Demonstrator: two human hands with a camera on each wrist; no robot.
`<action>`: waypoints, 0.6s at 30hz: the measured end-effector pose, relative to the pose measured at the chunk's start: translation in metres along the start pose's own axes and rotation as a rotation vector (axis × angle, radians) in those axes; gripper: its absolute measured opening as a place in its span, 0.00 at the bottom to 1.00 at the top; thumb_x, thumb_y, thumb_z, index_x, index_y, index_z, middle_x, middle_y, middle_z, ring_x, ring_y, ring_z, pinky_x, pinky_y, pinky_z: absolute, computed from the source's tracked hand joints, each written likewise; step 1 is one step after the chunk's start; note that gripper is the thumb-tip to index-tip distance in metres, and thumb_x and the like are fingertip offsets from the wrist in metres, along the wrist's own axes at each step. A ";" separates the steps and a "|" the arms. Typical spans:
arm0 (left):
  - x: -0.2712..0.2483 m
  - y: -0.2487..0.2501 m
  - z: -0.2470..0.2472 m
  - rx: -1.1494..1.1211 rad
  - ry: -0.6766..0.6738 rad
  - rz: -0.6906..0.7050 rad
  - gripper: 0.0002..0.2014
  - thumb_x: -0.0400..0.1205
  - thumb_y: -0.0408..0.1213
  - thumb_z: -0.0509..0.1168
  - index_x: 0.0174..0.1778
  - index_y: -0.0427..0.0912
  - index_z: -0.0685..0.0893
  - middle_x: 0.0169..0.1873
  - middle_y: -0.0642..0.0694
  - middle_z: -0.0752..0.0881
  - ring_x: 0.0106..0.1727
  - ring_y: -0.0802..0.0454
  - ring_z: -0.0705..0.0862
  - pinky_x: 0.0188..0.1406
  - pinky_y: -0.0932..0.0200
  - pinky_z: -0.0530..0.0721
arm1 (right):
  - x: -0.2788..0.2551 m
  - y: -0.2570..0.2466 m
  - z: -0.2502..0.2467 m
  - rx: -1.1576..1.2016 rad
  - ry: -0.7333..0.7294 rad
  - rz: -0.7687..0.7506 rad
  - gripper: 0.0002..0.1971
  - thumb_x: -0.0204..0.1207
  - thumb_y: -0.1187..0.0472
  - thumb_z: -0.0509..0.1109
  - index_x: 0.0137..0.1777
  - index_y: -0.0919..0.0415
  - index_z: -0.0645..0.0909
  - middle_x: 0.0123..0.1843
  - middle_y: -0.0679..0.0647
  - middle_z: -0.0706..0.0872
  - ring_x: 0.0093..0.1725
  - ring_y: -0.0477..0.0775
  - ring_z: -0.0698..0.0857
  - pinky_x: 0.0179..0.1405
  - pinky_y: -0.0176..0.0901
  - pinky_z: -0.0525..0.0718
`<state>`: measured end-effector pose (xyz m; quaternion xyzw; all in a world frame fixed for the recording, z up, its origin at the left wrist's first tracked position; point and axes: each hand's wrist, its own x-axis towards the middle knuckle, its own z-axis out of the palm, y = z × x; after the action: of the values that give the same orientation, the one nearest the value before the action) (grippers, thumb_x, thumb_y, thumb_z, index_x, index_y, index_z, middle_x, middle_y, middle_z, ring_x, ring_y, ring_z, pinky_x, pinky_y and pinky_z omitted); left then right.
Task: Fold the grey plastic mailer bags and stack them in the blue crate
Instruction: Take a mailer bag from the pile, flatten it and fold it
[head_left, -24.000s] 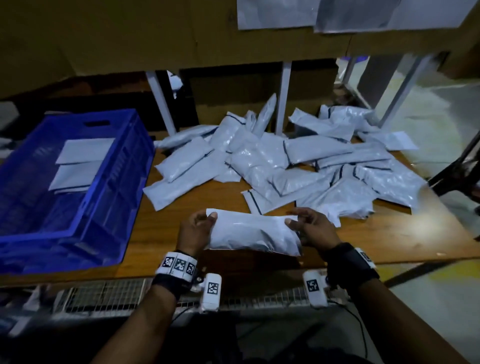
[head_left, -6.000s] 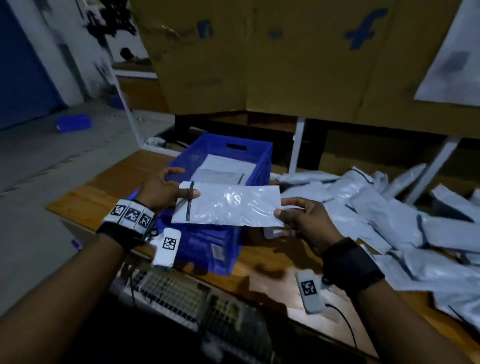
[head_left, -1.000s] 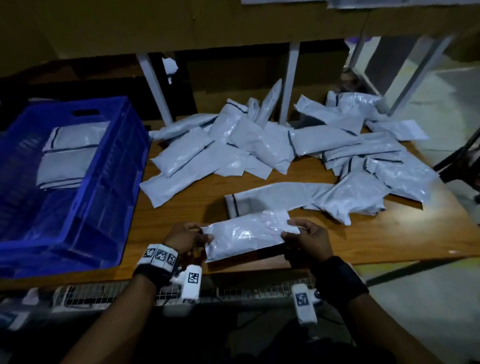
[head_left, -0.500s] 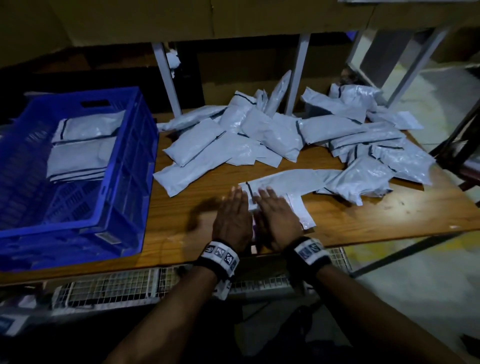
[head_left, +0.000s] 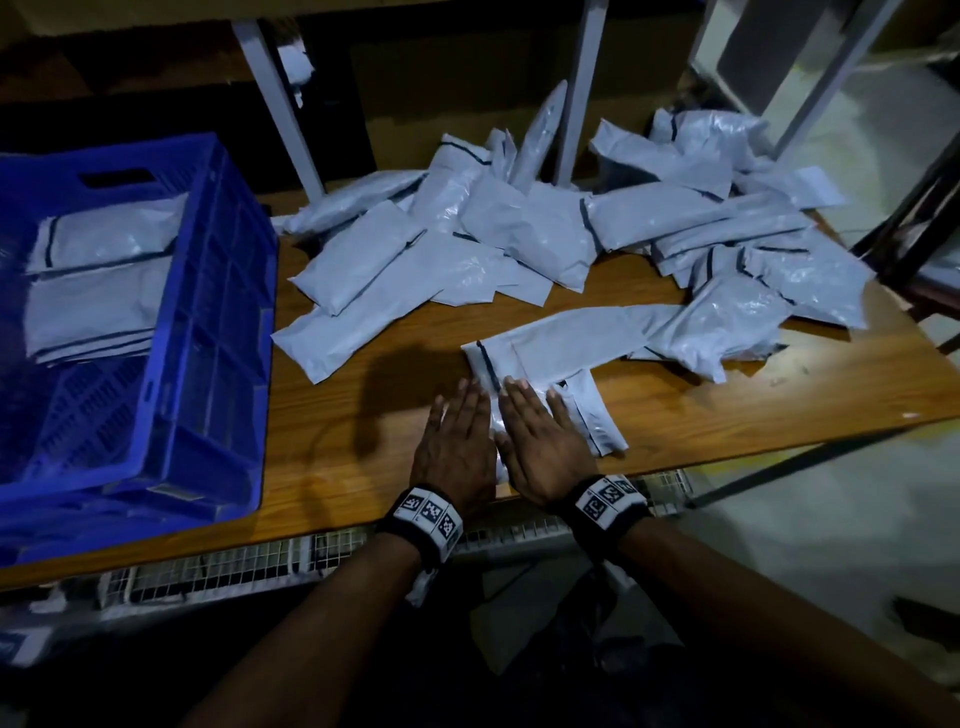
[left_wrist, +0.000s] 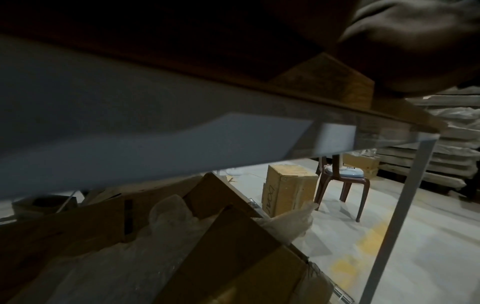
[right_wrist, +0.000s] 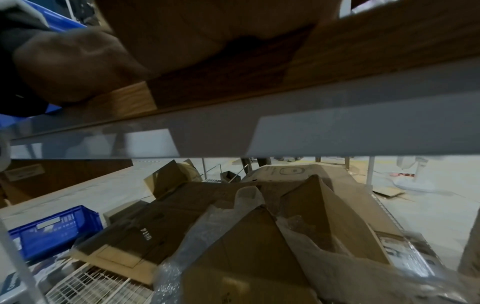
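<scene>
A grey mailer bag lies at the wooden table's front edge. My left hand and right hand lie flat on it side by side, fingers straight, pressing it down. A long unfolded bag lies just beyond the fingertips. A heap of loose grey bags covers the back of the table. The blue crate stands at the left with folded bags stacked inside. Both wrist views look under the table; in each, only the heel of a hand shows at the table edge.
Grey metal shelf posts rise behind the heap. Under the table are flattened cardboard boxes with bubble wrap, a wire shelf and a second blue crate. A brown plastic chair and a cardboard box stand on the floor.
One second ago both hands held the bag by its ends. They then laid it down and flattened onto it; since half a second ago they have stayed pressed there.
</scene>
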<state>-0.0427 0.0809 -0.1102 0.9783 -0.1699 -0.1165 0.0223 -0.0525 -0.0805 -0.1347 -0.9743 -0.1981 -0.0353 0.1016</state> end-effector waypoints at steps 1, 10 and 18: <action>0.000 0.001 0.000 -0.005 0.003 -0.003 0.43 0.79 0.53 0.26 0.90 0.36 0.47 0.90 0.39 0.46 0.91 0.44 0.42 0.89 0.41 0.38 | 0.000 0.001 0.001 -0.010 0.007 0.001 0.31 0.92 0.47 0.46 0.88 0.67 0.62 0.90 0.62 0.60 0.90 0.58 0.57 0.87 0.67 0.57; 0.003 -0.002 0.004 -0.033 0.025 -0.002 0.33 0.91 0.46 0.46 0.90 0.36 0.46 0.91 0.39 0.45 0.91 0.45 0.41 0.89 0.42 0.39 | 0.001 0.002 0.002 0.023 0.021 0.016 0.33 0.91 0.46 0.45 0.89 0.67 0.59 0.91 0.62 0.58 0.91 0.56 0.53 0.87 0.65 0.56; 0.003 -0.002 0.003 -0.058 0.012 -0.015 0.33 0.91 0.48 0.47 0.91 0.38 0.46 0.91 0.40 0.45 0.91 0.46 0.41 0.89 0.42 0.42 | 0.003 0.001 0.001 0.018 -0.011 0.038 0.34 0.91 0.45 0.40 0.89 0.65 0.59 0.91 0.59 0.57 0.91 0.53 0.51 0.89 0.63 0.53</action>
<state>-0.0402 0.0814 -0.1136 0.9792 -0.1590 -0.1156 0.0506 -0.0494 -0.0800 -0.1357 -0.9771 -0.1804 -0.0260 0.1097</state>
